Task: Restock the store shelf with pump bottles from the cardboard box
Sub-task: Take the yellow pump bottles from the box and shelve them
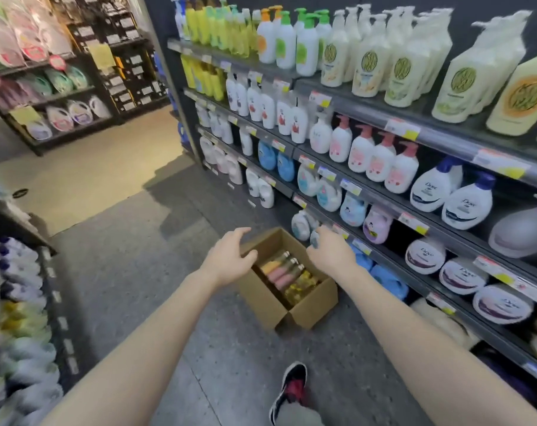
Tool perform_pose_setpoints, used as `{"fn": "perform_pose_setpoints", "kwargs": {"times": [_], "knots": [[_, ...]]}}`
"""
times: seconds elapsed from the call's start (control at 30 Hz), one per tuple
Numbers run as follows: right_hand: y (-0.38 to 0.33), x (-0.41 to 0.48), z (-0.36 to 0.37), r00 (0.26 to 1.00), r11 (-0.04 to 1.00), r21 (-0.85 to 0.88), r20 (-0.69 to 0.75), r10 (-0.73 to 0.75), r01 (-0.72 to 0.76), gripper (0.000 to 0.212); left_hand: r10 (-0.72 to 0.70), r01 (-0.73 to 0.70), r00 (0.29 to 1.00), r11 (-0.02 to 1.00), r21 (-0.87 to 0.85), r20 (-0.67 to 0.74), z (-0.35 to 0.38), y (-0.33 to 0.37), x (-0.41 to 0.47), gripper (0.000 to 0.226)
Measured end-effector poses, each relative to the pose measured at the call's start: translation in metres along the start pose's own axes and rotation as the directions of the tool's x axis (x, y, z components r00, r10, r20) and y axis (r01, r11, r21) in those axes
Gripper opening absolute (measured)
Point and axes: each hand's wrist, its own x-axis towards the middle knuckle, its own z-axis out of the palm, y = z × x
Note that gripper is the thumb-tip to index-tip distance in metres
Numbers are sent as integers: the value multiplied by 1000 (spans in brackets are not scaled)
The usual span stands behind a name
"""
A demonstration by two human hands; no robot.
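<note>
As both arms stretch forward, the left hand (pixel 230 256) and the right hand (pixel 332 252) are held out with fingers loosely spread, grasping nothing. Between and just below them, the open cardboard box (pixel 261 299) sits on the floor (pixel 230 348), with pump bottles (pixel 287 272) lying inside. The store shelf (pixel 451 144) stands just beyond the right hand.
</note>
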Motion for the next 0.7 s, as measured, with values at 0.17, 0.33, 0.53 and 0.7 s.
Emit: {"fn": "perform_pose_setpoints", "kwargs": {"times": [0.17, 0.33, 0.53, 0.7], "knots": [[-2, 103, 55, 977, 974, 75, 25, 213, -214, 45, 20, -23, 996, 999, 32, 88, 2, -46, 110, 66], [9, 192, 94, 904, 889, 164, 90, 419, -428, 50, 17, -33, 965, 998, 58, 262, 12, -77, 214, 67], [34, 253, 114, 770, 726, 263, 135, 624, -635, 40, 48, -84, 908, 994, 68, 417, 40, -93, 327, 64], [66, 291, 166, 638, 561, 359, 143, 757, -746, 38, 126, -184, 825, 982, 51, 551, 97, -109, 419, 60]]}}
